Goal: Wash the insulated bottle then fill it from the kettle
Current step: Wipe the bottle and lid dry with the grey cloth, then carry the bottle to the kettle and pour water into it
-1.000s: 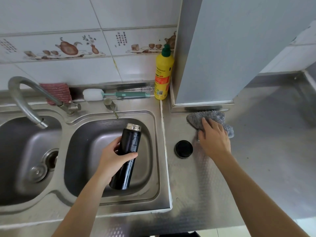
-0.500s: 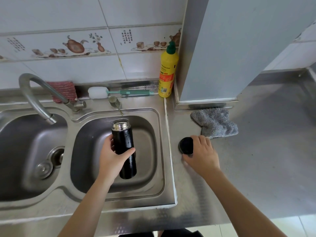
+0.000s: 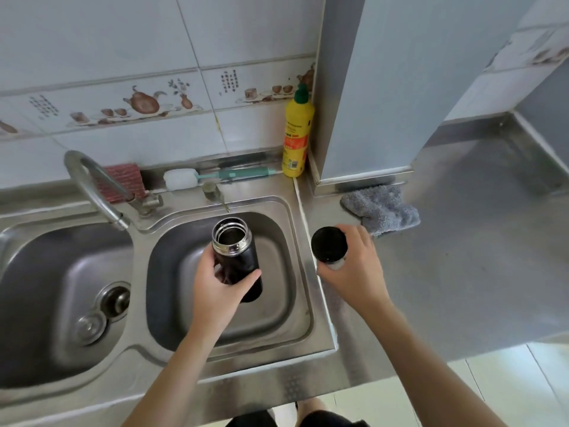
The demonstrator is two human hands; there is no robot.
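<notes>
We are standing at a shiny steel counter (image 3: 446, 272) with white wall tiles behind it. A yellow soap bottle (image 3: 297, 134), a brush (image 3: 215, 177) and a grey cloth (image 3: 381, 209) are sitting nearby. Our left hand (image 3: 215, 291) is holding the open black bottle (image 3: 237, 260) upright over the right sink (image 3: 277, 303). Our right hand (image 3: 354, 266) is gripping the black lid (image 3: 328, 244) beside it.
</notes>
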